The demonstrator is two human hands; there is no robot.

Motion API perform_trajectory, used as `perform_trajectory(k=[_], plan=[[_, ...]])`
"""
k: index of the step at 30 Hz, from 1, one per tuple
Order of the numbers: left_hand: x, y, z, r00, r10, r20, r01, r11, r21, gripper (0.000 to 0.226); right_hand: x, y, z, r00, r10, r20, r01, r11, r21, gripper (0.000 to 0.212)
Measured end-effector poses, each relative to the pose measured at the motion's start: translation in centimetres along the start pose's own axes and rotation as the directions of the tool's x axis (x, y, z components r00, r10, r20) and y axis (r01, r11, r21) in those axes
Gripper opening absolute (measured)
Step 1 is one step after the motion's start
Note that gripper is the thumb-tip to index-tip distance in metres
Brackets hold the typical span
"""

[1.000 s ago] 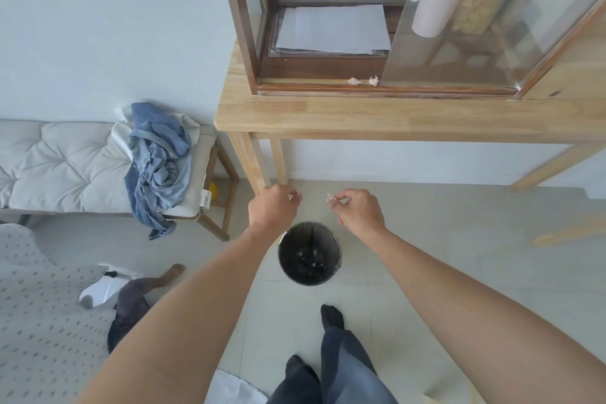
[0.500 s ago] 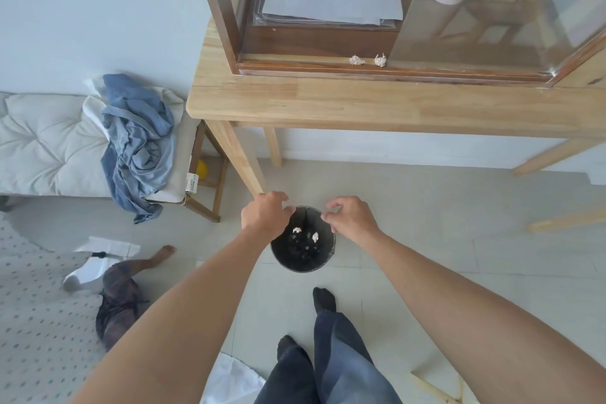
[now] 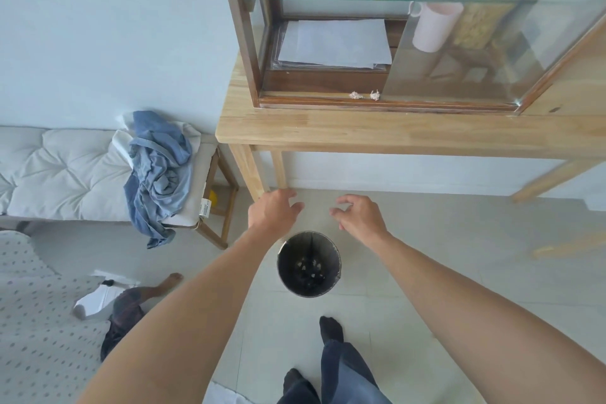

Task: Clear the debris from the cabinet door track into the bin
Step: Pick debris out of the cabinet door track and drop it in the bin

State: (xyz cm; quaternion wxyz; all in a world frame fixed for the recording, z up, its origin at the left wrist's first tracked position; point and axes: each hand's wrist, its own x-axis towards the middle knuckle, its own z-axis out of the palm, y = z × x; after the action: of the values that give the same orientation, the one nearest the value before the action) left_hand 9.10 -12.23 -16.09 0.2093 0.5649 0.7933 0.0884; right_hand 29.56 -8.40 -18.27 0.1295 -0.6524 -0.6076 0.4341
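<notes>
Both the left hand [image 3: 273, 211] and right hand [image 3: 360, 216] hover empty with fingers spread, just beyond the round dark metal bin [image 3: 309, 267] on the floor. Two small white crumpled debris bits [image 3: 364, 95] remain in the dark wooden cabinet door track [image 3: 328, 101] on the pale wooden tabletop [image 3: 360, 131], likely the next pickup.

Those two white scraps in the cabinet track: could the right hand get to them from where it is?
Probably yes. The right hand is open and empty, and the scraps lie left of the glass door's edge, in the open part.
</notes>
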Motion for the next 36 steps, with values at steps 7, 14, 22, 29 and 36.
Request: perform_trajectory(k=[7,14,22,29,36], plan=[[-1.5,0.4,-4.0,0.997,0.039,-0.073,-0.04,0.999,-0.007,0.048,-2.4,-3.4,-2.9,0.995,-0.062,-0.085,0.066,0.996,0.051,0.04],[-1.4,1.3,-8.2,0.983,0.084,-0.161,-0.086,0.996,-0.009,0.047,-3.2,-6.2,-6.5,0.982,-0.093,-0.167,0.102,0.994,0.046,0.041],[1.2,2.7,-11.5,0.974,0.101,-0.203,-0.103,0.995,0.001,0.047,-1.1,-8.0,-10.1,0.957,-0.135,-0.258,0.16,0.984,0.08,0.037],[4.6,5.3,-12.0,0.968,0.134,-0.212,-0.136,0.991,0.006,0.047,2.1,-9.7,-12.4,0.942,-0.176,-0.287,0.199,0.979,0.051,0.034],[8.7,8.4,-11.2,0.96,0.168,-0.223,-0.173,0.985,-0.005,0.046,6.3,-11.2,-13.9,0.927,-0.217,-0.306,0.248,0.966,0.067,0.038]])
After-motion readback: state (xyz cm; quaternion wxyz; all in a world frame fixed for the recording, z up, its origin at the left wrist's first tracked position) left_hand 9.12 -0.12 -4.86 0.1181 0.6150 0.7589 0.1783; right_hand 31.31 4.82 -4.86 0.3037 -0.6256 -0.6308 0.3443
